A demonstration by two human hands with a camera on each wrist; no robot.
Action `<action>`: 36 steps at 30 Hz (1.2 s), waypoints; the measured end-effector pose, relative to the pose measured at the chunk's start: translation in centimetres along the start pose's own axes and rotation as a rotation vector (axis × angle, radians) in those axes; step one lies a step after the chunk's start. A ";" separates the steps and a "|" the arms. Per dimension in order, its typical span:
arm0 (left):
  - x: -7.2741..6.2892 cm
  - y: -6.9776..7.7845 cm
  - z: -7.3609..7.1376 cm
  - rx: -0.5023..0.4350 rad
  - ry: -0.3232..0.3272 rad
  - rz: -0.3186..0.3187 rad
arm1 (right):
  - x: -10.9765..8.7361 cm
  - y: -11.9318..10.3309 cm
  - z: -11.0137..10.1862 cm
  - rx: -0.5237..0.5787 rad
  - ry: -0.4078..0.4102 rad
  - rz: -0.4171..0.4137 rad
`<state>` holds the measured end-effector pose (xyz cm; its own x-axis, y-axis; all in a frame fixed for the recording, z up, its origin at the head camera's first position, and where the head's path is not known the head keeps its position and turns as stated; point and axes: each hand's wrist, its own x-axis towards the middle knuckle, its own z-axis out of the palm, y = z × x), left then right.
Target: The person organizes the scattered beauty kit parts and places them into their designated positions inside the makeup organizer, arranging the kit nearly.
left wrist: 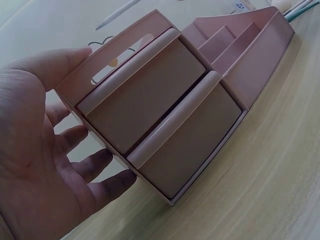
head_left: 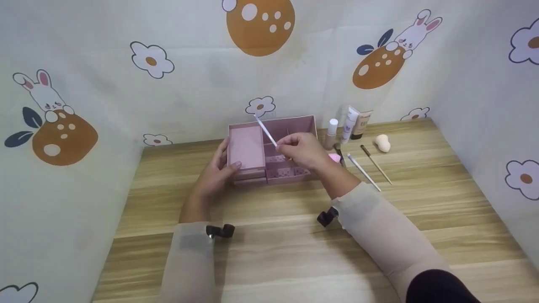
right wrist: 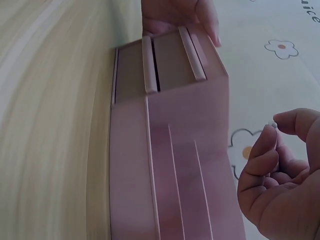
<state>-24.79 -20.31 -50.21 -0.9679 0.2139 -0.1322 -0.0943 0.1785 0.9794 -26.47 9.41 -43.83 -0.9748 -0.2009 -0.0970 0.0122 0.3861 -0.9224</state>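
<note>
A pink desktop organizer box stands at the back of the table, with two drawers on its left side and divided compartments on its right. My left hand holds its left end, thumb at the top edge and fingers along the side wall. Over the compartments, my right hand pinches a slim white stick with a tapered tip between thumb and forefinger. The stick slants up to the left. In the right wrist view only its small end shows at the fingertips of the right hand.
Right of the box stand a small white-capped bottle, a white tube and a beige tube. Near them lie a pink object, a dark brush, another white stick, a thin brown-tipped brush and a beige sponge.
</note>
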 end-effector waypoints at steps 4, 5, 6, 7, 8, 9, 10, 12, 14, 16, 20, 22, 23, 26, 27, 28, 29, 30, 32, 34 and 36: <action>0.0 0.0 0.0 -0.012 -0.004 0.007 | 0.6 -0.9 1.5 0.001 0.003 0.000; 0.0 0.0 0.0 -0.015 -0.008 0.010 | 0.7 -1.1 1.8 -0.004 0.004 0.001; 0.0 0.0 0.1 -0.015 -0.007 0.007 | 0.9 -1.4 2.1 -0.005 0.003 0.001; 0.0 0.1 0.0 -0.015 -0.004 0.004 | 1.0 -1.8 2.5 -0.013 0.002 0.002; 0.0 0.1 0.0 -0.012 -0.003 -0.001 | 1.2 -2.1 2.8 -0.018 0.001 0.002; 0.0 0.1 0.0 -0.005 0.003 -0.008 | 1.3 -2.4 3.1 -0.023 -0.002 0.003; 0.0 0.1 0.0 -0.004 0.005 -0.014 | 1.5 -2.8 3.4 -0.024 -0.006 0.006; 0.0 0.2 0.1 -0.007 0.006 -0.023 | 1.8 -3.5 4.0 -0.020 -0.013 0.015; 0.0 0.2 0.1 -0.010 0.005 -0.020 | 2.0 -4.0 4.6 -0.018 -0.023 0.032; 0.0 0.2 0.1 -0.019 0.003 -0.011 | 2.2 -4.5 5.2 -0.037 -0.032 0.054; 0.0 0.1 0.1 -0.030 -0.012 0.015 | 2.4 -5.0 6.2 -0.133 -0.031 0.063; -0.1 0.1 0.0 -0.016 -0.012 0.017 | 2.5 -5.3 6.5 -0.169 -0.030 0.055; -0.1 0.1 0.0 -0.004 -0.012 0.016 | 2.5 -5.5 6.7 -0.178 -0.033 0.054; -0.1 0.1 -0.1 0.021 -0.003 0.004 | 2.5 -5.9 7.1 -0.193 -0.061 0.068; -0.1 0.2 -0.1 0.020 -0.002 0.002 | 2.5 -6.0 7.2 -0.196 -0.072 0.076; -0.1 0.2 -0.1 0.021 -0.003 0.002 | 2.5 -6.1 7.3 -0.204 -0.079 0.079; -0.1 0.2 -0.2 0.021 -0.003 0.001 | 2.5 -6.2 7.4 -0.212 -0.084 0.080; -0.1 0.1 -0.2 0.017 -0.003 0.001 | 2.5 -6.2 7.5 -0.223 -0.089 0.079; -0.1 0.1 -0.2 0.013 -0.004 -0.001 | 2.5 -6.2 7.5 -0.224 -0.096 0.075; -0.1 0.0 -0.1 0.011 -0.005 0.001 | 2.5 -6.1 7.5 -0.221 -0.098 0.067; -0.1 0.0 -0.1 0.004 -0.004 0.009 | 2.6 -5.9 7.4 -0.207 -0.106 0.066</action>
<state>-24.74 -20.43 -50.22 -0.9678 0.2189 -0.1244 -0.0850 0.1810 0.9798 -27.38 -0.06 -41.38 -0.9446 -0.2582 -0.2028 0.0183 0.5753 -0.8177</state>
